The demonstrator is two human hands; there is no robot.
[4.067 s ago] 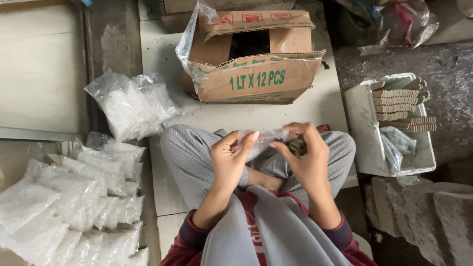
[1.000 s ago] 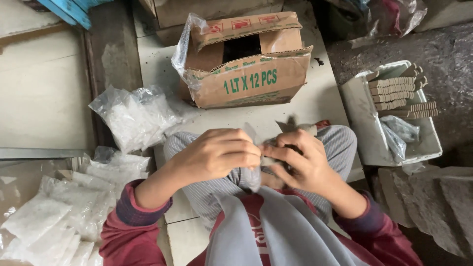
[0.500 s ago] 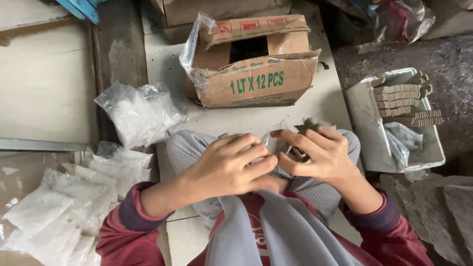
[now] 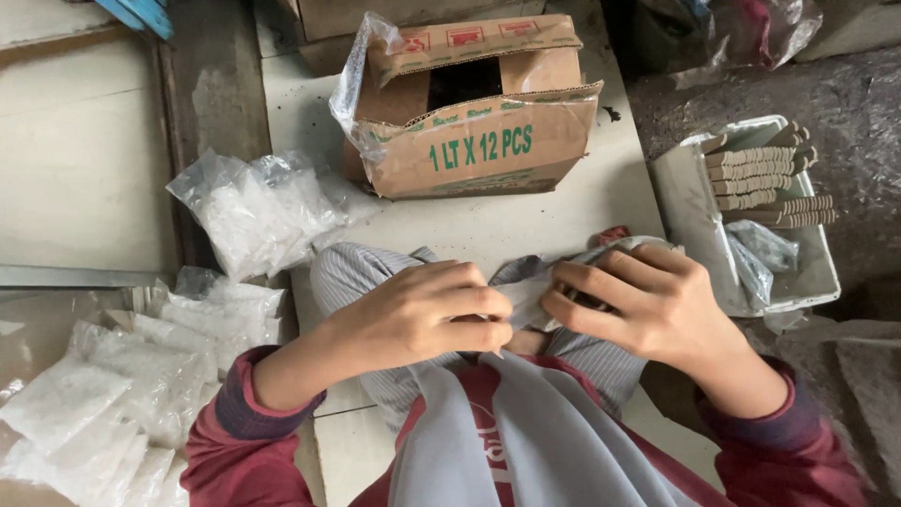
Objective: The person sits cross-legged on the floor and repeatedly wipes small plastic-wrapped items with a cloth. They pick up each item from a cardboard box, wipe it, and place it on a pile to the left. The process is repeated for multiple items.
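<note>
Viewpoint: seen from above; the person sits on a pale tiled floor (image 4: pixel 526 225) with knees drawn up at frame centre.
Left hand (image 4: pixel 427 314): centre of frame, just left of the midline; fingers curled shut, pinching the left edge of a small clear plastic bag (image 4: pixel 528 293).
Right hand (image 4: pixel 648 305): centre right; fingers bent and closed over the right part of the same bag, partly hiding it.
Small clear plastic bag: held between the two hands above the lap, crumpled; its contents cannot be told.
Clothing: grey striped trousers (image 4: pixel 352 272) beneath the hands, dark red sleeves at lower left and lower right, a grey cloth hanging down at the bottom centre.
Cardboard box (image 4: pixel 488 141): upper centre, standing on the floor beyond the knees; top flaps partly open, a clear plastic liner (image 4: pixel 361 75) spilling over its left corner.
Loose heap of filled bags (image 4: pixel 258 211): left of centre, clear packets of white grainy matter, near the box's lower left corner.
Laid-out filled bags (image 4: pixel 113 404): lower left, many similar packets overlapping one another, spreading to the frame's edge.
White tray (image 4: pixel 690 211): right side, well apart from the box; it holds stacked tan flat pieces (image 4: pixel 760 174) at its upper end and crumpled clear plastic (image 4: pixel 765 249) below them.
</note>
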